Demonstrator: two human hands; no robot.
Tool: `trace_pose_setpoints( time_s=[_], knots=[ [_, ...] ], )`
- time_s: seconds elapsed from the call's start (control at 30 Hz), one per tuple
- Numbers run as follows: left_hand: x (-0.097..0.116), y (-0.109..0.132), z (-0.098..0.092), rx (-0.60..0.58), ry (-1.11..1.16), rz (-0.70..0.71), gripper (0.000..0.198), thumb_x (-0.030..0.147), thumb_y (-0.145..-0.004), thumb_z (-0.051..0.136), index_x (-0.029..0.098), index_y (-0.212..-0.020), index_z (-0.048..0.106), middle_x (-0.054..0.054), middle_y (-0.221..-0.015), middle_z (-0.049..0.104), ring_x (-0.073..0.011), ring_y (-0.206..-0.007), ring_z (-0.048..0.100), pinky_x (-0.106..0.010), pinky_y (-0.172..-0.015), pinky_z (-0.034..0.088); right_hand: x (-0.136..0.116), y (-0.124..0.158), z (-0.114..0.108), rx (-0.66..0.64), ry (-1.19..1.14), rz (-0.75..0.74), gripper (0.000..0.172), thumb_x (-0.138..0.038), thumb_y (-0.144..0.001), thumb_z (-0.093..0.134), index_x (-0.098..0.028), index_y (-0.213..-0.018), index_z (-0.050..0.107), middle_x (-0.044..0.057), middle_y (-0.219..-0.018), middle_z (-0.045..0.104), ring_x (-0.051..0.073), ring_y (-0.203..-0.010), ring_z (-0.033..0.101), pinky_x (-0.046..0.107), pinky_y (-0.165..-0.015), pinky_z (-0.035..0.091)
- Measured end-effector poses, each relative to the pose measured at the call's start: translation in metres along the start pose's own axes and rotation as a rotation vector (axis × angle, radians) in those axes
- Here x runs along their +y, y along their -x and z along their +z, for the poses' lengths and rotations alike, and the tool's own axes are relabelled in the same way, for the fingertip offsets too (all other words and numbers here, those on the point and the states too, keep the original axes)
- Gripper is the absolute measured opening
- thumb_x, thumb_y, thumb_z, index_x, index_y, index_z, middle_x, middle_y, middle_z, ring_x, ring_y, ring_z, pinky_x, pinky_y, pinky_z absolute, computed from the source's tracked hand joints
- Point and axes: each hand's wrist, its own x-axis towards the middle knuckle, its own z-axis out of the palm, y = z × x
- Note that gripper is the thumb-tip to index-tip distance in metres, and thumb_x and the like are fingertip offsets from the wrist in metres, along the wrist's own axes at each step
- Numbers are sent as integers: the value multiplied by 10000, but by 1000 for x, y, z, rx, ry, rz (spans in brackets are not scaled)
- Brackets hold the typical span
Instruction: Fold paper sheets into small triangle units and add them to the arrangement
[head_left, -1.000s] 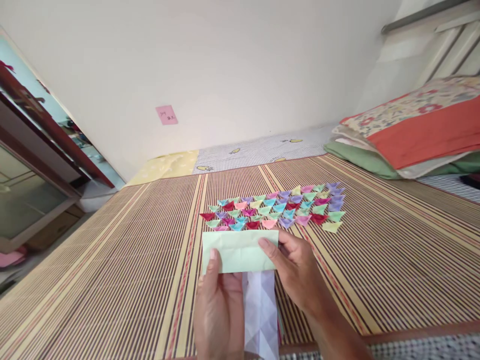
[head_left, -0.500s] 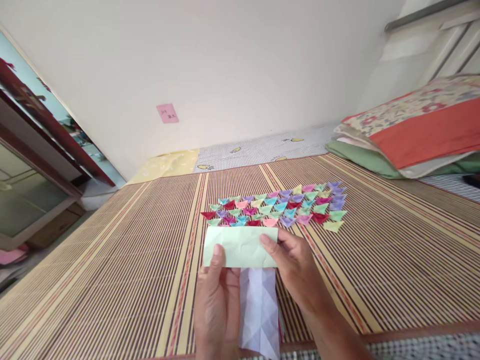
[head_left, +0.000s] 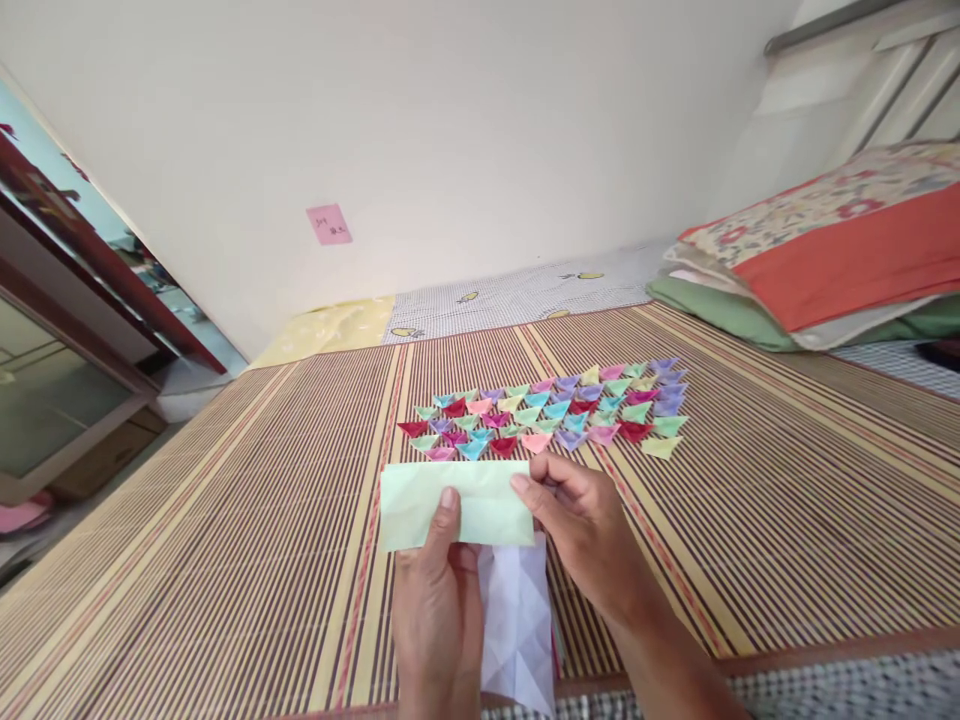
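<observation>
A pale green paper rectangle (head_left: 484, 508) is held up between both hands, its long side running left to right. My left hand (head_left: 441, 610) grips its lower edge, thumb on the front and fingers behind. At the right end my right hand (head_left: 581, 515) pinches the paper between thumb and fingers. Below it lies a creased white paper (head_left: 516, 620), its top hidden by the green sheet. Beyond the hands, small folded paper pieces (head_left: 536, 442) in many colours stand in several rows on the striped mat (head_left: 262, 540).
Folded bedding (head_left: 847, 290) in orange, floral and green is piled at the right. A pink note (head_left: 328, 225) is stuck on the wall behind. Yellow cloth (head_left: 326, 328) and checked cloth (head_left: 495, 300) border the mat's far edge. An open doorway is at the left.
The green paper has shifted left and slightly down relative to my hands. My left thumb now lies nearer its middle, and my right hand grips its right edge.
</observation>
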Motion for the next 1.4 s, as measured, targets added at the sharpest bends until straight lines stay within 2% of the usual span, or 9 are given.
trace_pose_setpoints(
  time_s=[0.2, 0.3, 0.43, 0.57, 0.7, 0.9, 1.1, 1.23, 1.4],
  knots=[
    [4, -5, 2, 46, -37, -15, 416, -8, -865, 751, 172, -1240, 756, -125, -1127, 842, -250, -979, 826, -302, -792, 699, 5, -5, -13, 112, 143, -135, 219, -346, -964, 657, -213, -791, 671, -28, -657, 561, 138, -596, 524, 249, -546, 440],
    [9, -9, 1, 87, -84, -13, 377, 10, -931, 704, 183, -1264, 743, -127, -1150, 836, -226, -979, 824, -275, -801, 691, 5, -6, -24, 130, 244, -286, 176, -246, -981, 617, -243, -1089, 755, 35, -960, 728, 195, -892, 697, 312, -798, 584],
    [13, -14, -4, 89, -113, -49, 356, 15, -947, 694, 161, -1268, 735, -135, -1084, 844, -219, -949, 826, -308, -863, 686, -7, -1, -35, -129, 438, -426, 452, -113, -981, 554, -343, -1340, 706, 53, -1424, 644, 239, -1351, 611, 417, -1120, 534],
    [13, -16, -6, 15, -95, -74, 397, 2, -934, 688, 161, -1296, 721, -129, -1076, 847, -225, -954, 829, -322, -901, 676, -18, 7, -33, -355, 596, -419, 633, 12, -950, 508, -399, -1403, 671, 16, -1633, 469, 216, -1537, 454, 418, -1215, 476],
    [11, -14, -7, -65, -81, -72, 535, 40, -850, 792, 184, -1356, 697, -115, -1112, 845, -254, -1021, 821, -349, -953, 658, -14, 7, -27, -387, 595, -423, 604, 82, -885, 568, -353, -1271, 730, 22, -1596, 517, 227, -1527, 475, 425, -1227, 462],
    [5, -9, -9, -131, -91, 14, 694, 93, -684, 924, 163, -1343, 716, -119, -1117, 847, -322, -1137, 788, -396, -987, 643, -7, 4, -20, -293, 458, -430, 224, -101, -1024, 633, -269, -1078, 772, 78, -1381, 650, 208, -1261, 694, 314, -995, 603],
    [10, -13, -9, -84, -77, -86, 606, 11, -682, 888, 159, -1254, 758, -102, -1041, 855, -265, -978, 827, -275, -799, 677, -13, 6, -18, -368, 575, -500, 621, 182, -778, 619, -300, -1140, 769, 46, -1541, 568, 233, -1448, 551, 395, -1182, 476],
    [14, -14, -9, -54, -61, -140, 503, -11, -718, 872, 162, -1182, 781, -62, -926, 846, -195, -824, 818, -168, -595, 621, -10, 5, -15, -366, 645, -512, 428, 114, -858, 669, -251, -1052, 778, 81, -1529, 587, 254, -1446, 551, 433, -1192, 460],
    [9, -14, -16, -183, -114, -81, 359, 131, -694, 949, 147, -1027, 818, -73, -949, 840, -251, -930, 808, -269, -693, 673, -6, 3, -11, -358, 597, -466, 280, 4, -959, 672, -236, -1065, 771, 98, -1433, 645, 230, -1339, 630, 374, -1087, 525]
  ],
)
